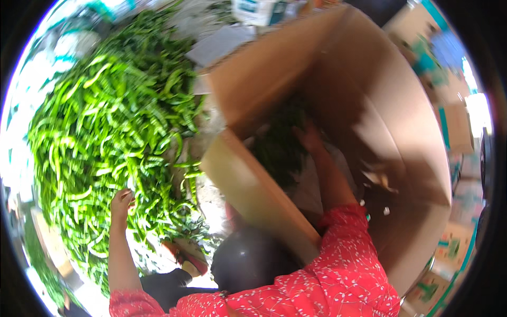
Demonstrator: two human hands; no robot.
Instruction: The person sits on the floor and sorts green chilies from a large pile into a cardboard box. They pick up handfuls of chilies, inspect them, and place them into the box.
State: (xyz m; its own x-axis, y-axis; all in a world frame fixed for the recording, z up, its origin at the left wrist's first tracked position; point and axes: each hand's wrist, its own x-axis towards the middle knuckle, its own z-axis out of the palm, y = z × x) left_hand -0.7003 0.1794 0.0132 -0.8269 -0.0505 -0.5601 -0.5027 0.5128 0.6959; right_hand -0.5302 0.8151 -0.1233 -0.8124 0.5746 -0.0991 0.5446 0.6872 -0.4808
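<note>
A large heap of long green chili peppers [107,130] lies on the left. My left hand [122,201] is over the near part of this heap, fingers curled; whether anything is in it cannot be made out. Beside the heap, a big cardboard box [372,119] stands with its flaps raised. My right hand [309,136] reaches deep into it, fingers apart, against dark green peppers [279,146] at the bottom. Shadow and blur obscure the fingertips. A pale liner or sheet [313,178] shows inside the box, next to my right forearm.
A raised flap [253,186] stands between the heap and the box's inside. Grey sheets [220,43] lie beyond the box. Printed cartons [455,245] line the right side. A dark rounded shape [249,257] is close in front of me, near a shoe [190,257].
</note>
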